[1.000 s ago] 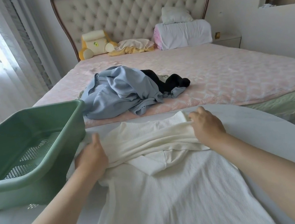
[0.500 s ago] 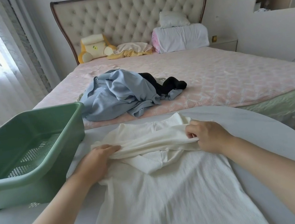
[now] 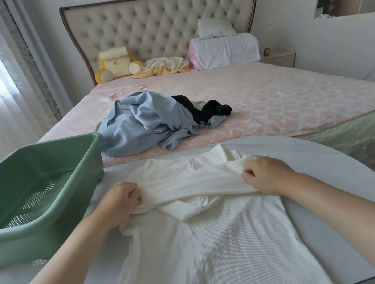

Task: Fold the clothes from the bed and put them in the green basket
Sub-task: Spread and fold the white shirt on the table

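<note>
The white top (image 3: pixel 207 250) lies flat on the tabletop (image 3: pixel 322 168), a sleeve folded across it. The green basket (image 3: pixel 24 243) stands just left, and a blue garment (image 3: pixel 143 122) is heaped on the bed (image 3: pixel 286 100) beyond. The left hand (image 3: pixel 124 199) and right hand (image 3: pixel 267 174), fingers curled, each close their grip on the fold's ends.

Round white table (image 3: pixel 308 161) w/ white ribbed top (image 3: pixel 207 250) laid lengthwise & green basket (image 3: pixel 34 150) on its left side; pink-covered bed (image 3: pixel 286 100) behind has blue garment (image 3: pixel 143 122) heaped over black garment (image 3: pixel 213 110) mid-bed, plus plush toy (image 3: pixel 116 63) & rolled white blanket (image 3: pixel 226 51) by headboard.
</note>
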Tool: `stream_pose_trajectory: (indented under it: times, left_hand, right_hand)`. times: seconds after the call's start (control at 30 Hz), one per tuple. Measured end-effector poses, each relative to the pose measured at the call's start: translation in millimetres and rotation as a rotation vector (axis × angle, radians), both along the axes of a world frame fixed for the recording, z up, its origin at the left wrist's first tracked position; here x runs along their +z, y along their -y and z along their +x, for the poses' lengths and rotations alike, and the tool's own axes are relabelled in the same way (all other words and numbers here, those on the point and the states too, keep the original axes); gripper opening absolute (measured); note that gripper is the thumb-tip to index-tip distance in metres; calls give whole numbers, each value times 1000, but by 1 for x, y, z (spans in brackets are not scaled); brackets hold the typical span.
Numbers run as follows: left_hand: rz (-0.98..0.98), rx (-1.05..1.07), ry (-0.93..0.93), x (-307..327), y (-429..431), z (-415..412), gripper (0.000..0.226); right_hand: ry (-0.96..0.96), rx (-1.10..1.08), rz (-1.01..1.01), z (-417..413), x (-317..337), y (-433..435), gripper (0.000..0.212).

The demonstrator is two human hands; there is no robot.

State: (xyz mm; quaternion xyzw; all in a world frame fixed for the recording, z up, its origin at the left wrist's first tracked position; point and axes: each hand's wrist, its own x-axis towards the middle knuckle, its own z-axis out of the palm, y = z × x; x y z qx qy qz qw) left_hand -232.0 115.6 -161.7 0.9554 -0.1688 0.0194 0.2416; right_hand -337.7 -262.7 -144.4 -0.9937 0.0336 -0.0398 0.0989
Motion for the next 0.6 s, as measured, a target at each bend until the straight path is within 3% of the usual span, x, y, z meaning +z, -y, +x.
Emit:
stream_pose_trajectory:
  times: [0.03,0.13,0.2,0.3,0.37,0.43,0.5,0.6]
  left_hand:
    - [56,3,10,-3,-2,4,20]
    - [273,6,-52,-8,-7,14,50]
    - [371,11,-30,-10,-4,17,51]
    - [215,37,125,-12,-1,25,45]
    - [83,46,360,-16,-3,33,45]
    - [20,68,474,-19,-2,38,45]
    - [5,75,433,-22,3,36,39]
    - [205,95,288,-27,6,29,39]
  right_hand:
    - [30,-5,0,4,-1,-1,24]
    - [-54,-7,-59,16,-7,-2,49]
    - [-96,-3,-148,23,-12,-2,54]
    - [-30,-14,-148,31,-15,0,47]
    - [76,-45,-175,38,-11,0,45]
    - [147,-77,-194,45,-11,2,44]
    - [111,-107,-208,48,-15,2,42]
    - [31,-132,-368,51,-21,-4,46]
